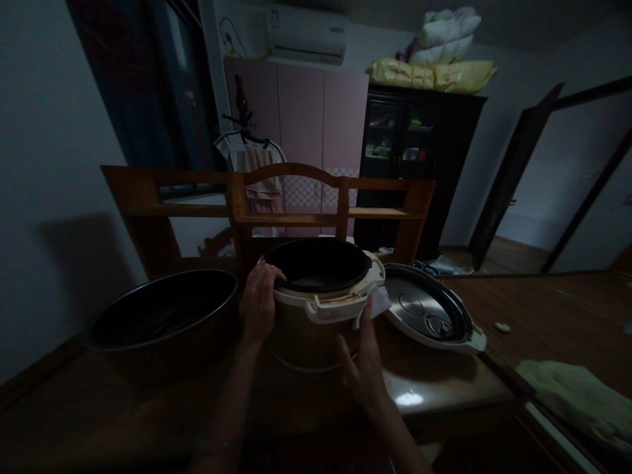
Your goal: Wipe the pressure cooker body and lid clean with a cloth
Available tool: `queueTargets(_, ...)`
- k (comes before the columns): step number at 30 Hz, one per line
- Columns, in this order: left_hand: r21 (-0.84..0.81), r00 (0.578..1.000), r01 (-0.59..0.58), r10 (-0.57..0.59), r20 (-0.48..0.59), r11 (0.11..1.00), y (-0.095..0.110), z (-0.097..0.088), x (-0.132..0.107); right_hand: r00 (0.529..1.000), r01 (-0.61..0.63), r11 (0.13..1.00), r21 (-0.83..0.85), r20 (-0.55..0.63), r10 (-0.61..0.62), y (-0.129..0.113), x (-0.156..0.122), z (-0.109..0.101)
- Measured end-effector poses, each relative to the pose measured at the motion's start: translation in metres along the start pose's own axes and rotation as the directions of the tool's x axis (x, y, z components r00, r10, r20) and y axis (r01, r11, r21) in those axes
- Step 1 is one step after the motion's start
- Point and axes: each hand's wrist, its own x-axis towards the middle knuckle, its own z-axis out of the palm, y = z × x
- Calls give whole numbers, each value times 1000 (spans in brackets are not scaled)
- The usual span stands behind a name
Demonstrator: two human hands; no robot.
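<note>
A rice cooker body [306, 339] stands on the desk in front of me, with a dark round opening and a white rim. My left hand [260, 296] is closed over the rim at its left side, fingertips curled over the edge. On the right, my right hand [363, 368] presses a white tissue [376, 301] against the rim's front right part, index finger stretched up along it. Brownish stains show on the front rim. A dark pot [162, 309] sits to the left. The cooker's lid [419, 306], metal inner side up, lies to the right.
A wooden shelf rack [291, 219] rises behind the cooker. The glossy desk [444, 388] has its right edge near a light green cloth [577, 395]. A small whitish object [502, 326] lies on the wooden surface farther right. The room is dim.
</note>
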Motion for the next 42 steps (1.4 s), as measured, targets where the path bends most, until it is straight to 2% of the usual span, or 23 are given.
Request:
queueTargets(5, 19, 1000, 13, -13, -2, 1000, -1, 0, 0, 998, 59, 998, -26, 15, -59, 5, 6, -5)
queueTargets(14, -27, 1000, 12, -12, -11, 1000, 0, 0, -1, 997, 77, 996, -49, 33, -76, 8, 3, -7)
queueTargets(23, -1, 1000, 8, -8, -6, 1000, 0, 0, 0, 997, -61, 998, -21, 52, 62, 17, -20, -1)
queueTargets(29, 12, 999, 29, -29, -21, 1000, 1, 1, -1, 986, -150, 989, -17, 71, 151, 28, -39, 6)
queueTargets(37, -7, 999, 29, -30, -18, 1000, 0, 1, -1, 957, -279, 960, 14, 82, 277, 32, -53, 8)
queueTargets(42, 19, 1000, 18, -18, 1, 1000, -3, 0, 0, 957, -283, 958, 50, 79, 279, 36, -57, 10)
